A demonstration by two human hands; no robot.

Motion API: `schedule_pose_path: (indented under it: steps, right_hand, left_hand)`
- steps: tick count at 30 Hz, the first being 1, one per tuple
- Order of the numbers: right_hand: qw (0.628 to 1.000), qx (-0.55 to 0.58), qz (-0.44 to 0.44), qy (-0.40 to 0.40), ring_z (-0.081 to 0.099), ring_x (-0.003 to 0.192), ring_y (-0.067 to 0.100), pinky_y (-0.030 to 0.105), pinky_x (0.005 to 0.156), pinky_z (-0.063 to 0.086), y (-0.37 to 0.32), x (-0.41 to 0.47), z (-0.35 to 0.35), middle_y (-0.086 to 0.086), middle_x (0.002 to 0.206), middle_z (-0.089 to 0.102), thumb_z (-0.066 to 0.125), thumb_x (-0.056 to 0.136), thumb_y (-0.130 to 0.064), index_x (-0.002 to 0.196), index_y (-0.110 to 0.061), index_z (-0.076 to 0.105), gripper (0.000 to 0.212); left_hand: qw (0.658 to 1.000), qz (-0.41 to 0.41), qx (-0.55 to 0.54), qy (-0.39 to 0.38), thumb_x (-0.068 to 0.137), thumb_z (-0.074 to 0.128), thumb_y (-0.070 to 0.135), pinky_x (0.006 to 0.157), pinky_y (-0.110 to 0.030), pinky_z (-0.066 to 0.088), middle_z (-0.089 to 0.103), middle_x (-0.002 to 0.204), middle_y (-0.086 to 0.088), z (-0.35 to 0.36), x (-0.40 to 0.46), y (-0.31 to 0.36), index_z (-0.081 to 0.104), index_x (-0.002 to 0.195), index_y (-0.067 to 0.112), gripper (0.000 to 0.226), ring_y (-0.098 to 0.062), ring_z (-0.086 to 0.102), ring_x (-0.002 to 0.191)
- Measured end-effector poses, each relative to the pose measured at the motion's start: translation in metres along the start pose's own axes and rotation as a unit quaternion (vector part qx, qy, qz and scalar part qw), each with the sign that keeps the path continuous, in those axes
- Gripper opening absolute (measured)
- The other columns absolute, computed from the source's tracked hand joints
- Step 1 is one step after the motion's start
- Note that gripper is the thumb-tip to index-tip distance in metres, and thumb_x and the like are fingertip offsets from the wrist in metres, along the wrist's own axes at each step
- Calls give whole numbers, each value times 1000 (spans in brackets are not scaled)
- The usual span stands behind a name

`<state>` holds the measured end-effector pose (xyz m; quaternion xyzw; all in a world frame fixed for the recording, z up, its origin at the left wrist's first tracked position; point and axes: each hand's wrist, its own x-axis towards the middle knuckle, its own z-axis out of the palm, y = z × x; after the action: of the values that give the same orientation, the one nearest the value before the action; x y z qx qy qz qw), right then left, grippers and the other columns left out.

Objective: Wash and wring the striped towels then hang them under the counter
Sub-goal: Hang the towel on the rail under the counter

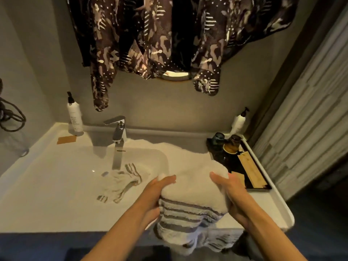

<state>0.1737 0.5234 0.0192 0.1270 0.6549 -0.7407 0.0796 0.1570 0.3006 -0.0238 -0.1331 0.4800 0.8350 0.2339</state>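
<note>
A large white towel with grey stripes (192, 187) lies bunched over the counter to the right of the sink, its striped end hanging over the front edge. My left hand (156, 193) grips its left side and my right hand (228, 189) grips its right side, fingers curled into the cloth. A smaller striped towel (122, 182) lies crumpled and wet in the white sink (56, 185). Water runs down from the chrome tap (118, 133) beside it.
A white pump bottle (75, 117) stands at the back left, another (238, 122) at the back right. A dark tray (243, 166) with jars and wooden pieces sits right of the towel. Patterned dark clothes (150, 38) hang above.
</note>
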Motion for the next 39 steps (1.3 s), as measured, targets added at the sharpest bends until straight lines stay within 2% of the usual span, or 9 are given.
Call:
schedule_pose_path:
  steps: [5, 8, 10, 18, 22, 28, 34, 36, 39]
  right_hand:
    - [992, 56, 105, 35, 72, 109, 35, 52, 98, 55, 93, -59, -138, 15, 116, 76, 68, 95, -18, 126, -10, 65, 32]
    - [984, 51, 161, 49, 72, 108, 31, 51, 95, 57, 152, -101, -204, 14, 121, 74, 65, 96, -9, 127, -12, 63, 31]
    - [979, 30, 186, 73, 68, 111, 33, 52, 99, 54, 184, -122, -233, 13, 124, 70, 64, 97, -7, 134, -14, 58, 38]
    - [951, 9, 277, 134, 64, 84, 16, 29, 60, 51, 285, -147, -307, 1, 98, 68, 61, 99, -5, 132, -18, 56, 36]
    - [948, 36, 276, 151, 66, 89, 24, 38, 72, 53, 323, -118, -332, 4, 98, 69, 63, 97, -2, 141, -10, 56, 45]
    - [980, 87, 129, 121, 74, 98, 28, 41, 80, 62, 321, -4, -351, 1, 100, 80, 58, 98, -1, 120, -19, 66, 29]
    - [984, 74, 98, 127, 74, 85, 25, 38, 72, 61, 349, 92, -363, 7, 94, 77, 56, 99, 1, 123, -11, 63, 28]
    - [982, 65, 70, 164, 77, 80, 19, 32, 68, 62, 345, 109, -367, 4, 86, 80, 60, 97, -2, 124, -6, 65, 28]
    - [975, 115, 34, 187, 71, 109, 29, 43, 94, 57, 319, 128, -363, 14, 119, 74, 61, 97, -5, 128, -10, 62, 31]
  left_hand:
    - [994, -52, 61, 77, 89, 67, 0, 80, -45, 59, 73, 110, -27, 75, -8, -145, 62, 125, 1, 37, -41, 70, 101]
    - [982, -99, 86, 135, 87, 67, -2, 59, -32, 58, 77, 95, -13, 104, -18, -230, 63, 114, 15, 33, -32, 74, 82]
    - [973, -134, 96, 161, 85, 67, -2, 65, -36, 59, 75, 102, -14, 113, -25, -275, 61, 123, 15, 43, -34, 73, 88]
    - [936, -226, 147, 225, 70, 73, 13, 88, -51, 58, 68, 107, -15, 137, -31, -391, 61, 110, 22, 43, -35, 67, 97]
    - [943, -220, 100, 230, 64, 70, 9, 87, -51, 56, 70, 108, -23, 139, 6, -422, 64, 112, 19, 49, -42, 67, 98]
    - [984, -43, -65, 161, 75, 52, -16, 93, -56, 53, 68, 120, -32, 139, 113, -411, 64, 126, 3, 56, -49, 66, 109]
    - [978, -34, 87, 188, 85, 65, -8, 49, -25, 46, 61, 63, -15, 121, 199, -410, 70, 81, -7, 6, -25, 61, 58]
    - [975, -23, 105, 194, 82, 65, -8, 49, -24, 46, 66, 60, -11, 120, 212, -406, 76, 64, 1, 23, -21, 62, 53]
    - [976, -15, 30, 214, 89, 64, -2, 60, -28, 50, 70, 74, -11, 133, 229, -394, 73, 74, 7, 20, -23, 65, 64]
